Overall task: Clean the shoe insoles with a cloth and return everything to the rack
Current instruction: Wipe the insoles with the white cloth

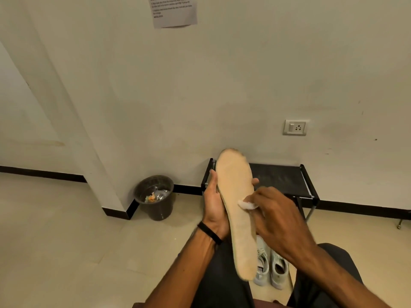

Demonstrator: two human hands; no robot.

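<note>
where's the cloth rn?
Head view, just right of centre: the small white cloth is pinched in the right hand and pressed on the insole, which the left hand holds up before the black rack.

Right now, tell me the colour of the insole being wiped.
Pale tan, peachy beige insole, with a faint greenish edge; the head view shows it.

Wall notice [174,11] cut off, unreadable, cloth [245,204] mostly hidden
</note>
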